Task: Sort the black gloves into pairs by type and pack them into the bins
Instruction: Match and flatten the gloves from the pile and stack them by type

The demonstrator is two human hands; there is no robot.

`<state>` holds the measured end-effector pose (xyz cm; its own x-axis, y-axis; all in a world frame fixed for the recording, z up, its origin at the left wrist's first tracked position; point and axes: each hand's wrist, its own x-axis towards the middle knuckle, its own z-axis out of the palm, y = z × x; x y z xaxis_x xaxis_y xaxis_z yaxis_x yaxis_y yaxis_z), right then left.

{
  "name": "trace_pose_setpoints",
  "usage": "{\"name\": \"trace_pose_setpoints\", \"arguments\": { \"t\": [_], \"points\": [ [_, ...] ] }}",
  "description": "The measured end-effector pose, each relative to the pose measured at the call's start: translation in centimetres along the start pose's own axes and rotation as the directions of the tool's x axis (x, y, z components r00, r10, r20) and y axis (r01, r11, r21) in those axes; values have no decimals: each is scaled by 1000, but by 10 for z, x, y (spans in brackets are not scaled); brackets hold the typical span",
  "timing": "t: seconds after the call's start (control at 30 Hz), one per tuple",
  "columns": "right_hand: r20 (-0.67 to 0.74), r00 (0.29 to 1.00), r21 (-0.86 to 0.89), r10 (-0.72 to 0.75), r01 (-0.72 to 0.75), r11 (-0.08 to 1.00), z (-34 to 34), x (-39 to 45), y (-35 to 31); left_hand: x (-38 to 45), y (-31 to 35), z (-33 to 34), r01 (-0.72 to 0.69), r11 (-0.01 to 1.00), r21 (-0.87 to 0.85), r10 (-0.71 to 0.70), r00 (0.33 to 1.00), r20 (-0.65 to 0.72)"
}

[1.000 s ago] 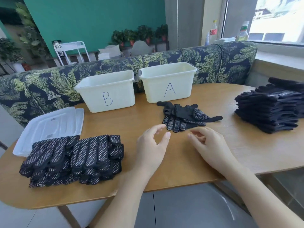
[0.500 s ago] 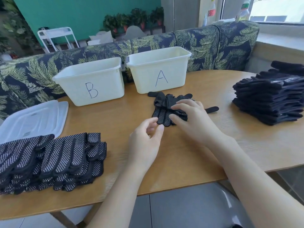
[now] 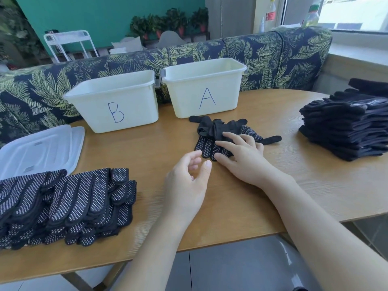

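A small heap of loose black gloves [image 3: 218, 129], plain and dotted mixed, lies on the wooden table [image 3: 315, 185] in front of bin A [image 3: 204, 89]. Bin B [image 3: 114, 101] stands to its left. My right hand [image 3: 241, 154] rests flat on the heap's near side, fingers spread over a dotted glove. My left hand [image 3: 189, 179] hovers just left of it, fingers apart and empty, fingertips close to the dotted glove's fingers. A stack of dotted gloves [image 3: 63, 204] lies at the near left. A stack of plain black gloves [image 3: 346, 127] sits at the right.
Clear plastic lids [image 3: 39, 150] lie at the left behind the dotted stack. A leaf-patterned sofa back [image 3: 262, 51] runs behind the bins. The table's near edge curves just below my forearms.
My right hand has moved forward from the bare table onto the loose heap and now presses on it. My left hand has edged closer to the heap.
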<state>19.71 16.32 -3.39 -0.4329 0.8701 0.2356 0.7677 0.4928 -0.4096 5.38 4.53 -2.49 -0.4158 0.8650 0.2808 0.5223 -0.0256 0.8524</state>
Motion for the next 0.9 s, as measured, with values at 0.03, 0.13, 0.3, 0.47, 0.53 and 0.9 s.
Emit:
{"name": "trace_pose_setpoints", "arguments": {
  "t": [0.03, 0.13, 0.3, 0.47, 0.53, 0.9],
  "points": [
    [-7, 1000, 3, 3, -3, 1000, 0, 0, 0, 0, 0, 0, -4, 1000, 9, 4, 1000, 2],
    [-46, 999, 51, 4, -2, 999, -1, -1, 1, 0, 1, 0, -12, 1000, 23, 12, 1000, 3],
    [-108, 994, 167, 5, 13, 986, -5, -6, 1, -2, 1, 0, -12, 999, 43, 11, 1000, 22],
    [-224, 974, 425, 33, 67, 903, -12, -14, -2, -4, 2, -2, -13, 999, 39, 12, 1000, 19],
    [-257, 966, 529, 38, 108, 842, -16, -22, -3, -4, 3, -2, -14, 999, 35, 13, 999, 32],
    [-97, 995, 764, 27, 57, 643, -35, -80, -19, -10, 7, -8, 64, 973, -223, -63, 998, 8]
  ]
}}
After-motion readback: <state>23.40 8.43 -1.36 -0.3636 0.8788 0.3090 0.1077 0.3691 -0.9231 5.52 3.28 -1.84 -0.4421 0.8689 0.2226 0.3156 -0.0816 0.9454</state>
